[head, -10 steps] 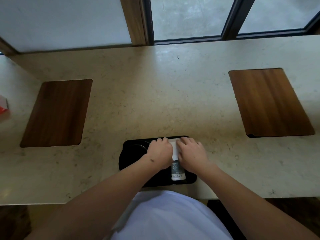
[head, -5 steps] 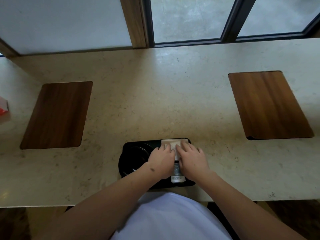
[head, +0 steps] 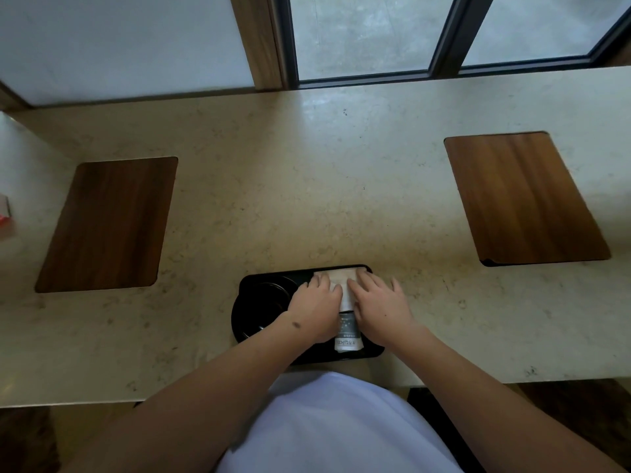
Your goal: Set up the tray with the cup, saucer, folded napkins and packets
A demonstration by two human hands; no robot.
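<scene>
A black tray [head: 247,285] lies at the counter's near edge, right in front of me. A round black saucer or cup shape [head: 264,302] fills its left half; I cannot tell which. A white folded napkin [head: 338,278] lies in the tray's far right part. My left hand [head: 316,310] and my right hand [head: 379,308] both rest flat on the napkin, fingers spread forward, pressing it down. A grey and white printed packet [head: 347,336] lies between my wrists, nearer to me than the napkin. Much of the tray's right half is hidden by my hands.
Two dark wooden inlaid panels sit in the beige stone counter [head: 307,199], one at the left [head: 106,223], one at the right [head: 522,199]. A red and white object [head: 5,213] shows at the far left edge. Windows run along the back.
My hands have slid back toward me along the napkin, uncovering more of its far end. The fingers have flattened from curled to spread.
</scene>
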